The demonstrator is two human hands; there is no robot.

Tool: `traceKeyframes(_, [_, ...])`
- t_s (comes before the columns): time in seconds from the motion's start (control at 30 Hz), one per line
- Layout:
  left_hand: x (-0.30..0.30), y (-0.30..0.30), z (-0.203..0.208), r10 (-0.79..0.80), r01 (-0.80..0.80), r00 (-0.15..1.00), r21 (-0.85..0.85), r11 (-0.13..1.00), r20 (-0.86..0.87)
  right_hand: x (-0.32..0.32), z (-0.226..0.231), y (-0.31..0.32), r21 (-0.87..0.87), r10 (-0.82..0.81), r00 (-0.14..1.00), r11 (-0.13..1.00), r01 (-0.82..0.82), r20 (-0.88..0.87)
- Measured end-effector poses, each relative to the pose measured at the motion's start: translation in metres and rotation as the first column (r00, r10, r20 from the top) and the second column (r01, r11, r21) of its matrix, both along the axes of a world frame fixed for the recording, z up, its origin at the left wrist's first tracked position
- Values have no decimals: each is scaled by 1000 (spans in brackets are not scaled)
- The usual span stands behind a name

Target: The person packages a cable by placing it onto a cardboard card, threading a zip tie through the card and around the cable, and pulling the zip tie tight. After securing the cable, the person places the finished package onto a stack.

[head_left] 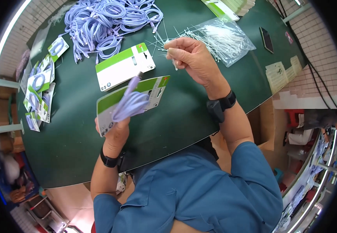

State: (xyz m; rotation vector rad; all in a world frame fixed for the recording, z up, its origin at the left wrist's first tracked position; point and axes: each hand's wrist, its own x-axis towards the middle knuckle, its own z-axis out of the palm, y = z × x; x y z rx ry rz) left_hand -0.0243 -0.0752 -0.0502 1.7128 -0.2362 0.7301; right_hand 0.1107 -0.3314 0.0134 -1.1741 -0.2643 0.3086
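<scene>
The dark green worktop [168,124] carried a purple cable pile [94,25] at far left and a clear bag [238,44] of white ties at far right. The left hand [117,134] gripped a card [105,116] and coiled cable [131,106], near left of centre; the right hand [192,58], fingertips narrowed, pinched one tie [175,65].

On the green table [73,149], there is room to pass between the left pile of packed cables [38,82] and the held card [145,86]. Beyond, 2 obstacles: purple cable heap [94,27], tie bag [230,40].
</scene>
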Motion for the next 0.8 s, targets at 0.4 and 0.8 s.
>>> traceKeyframes(0.4, [-6, -17, 64, -397, 124, 883, 692, 711, 250, -16, 14, 1, -73, 172, 959, 985, -160, 226])
traceKeyframes(0.8, [-21, -12, 75, -496, 131, 848, 833, 538, 187, -38, 30, 9, -202, 253, 808, 965, -169, 532])
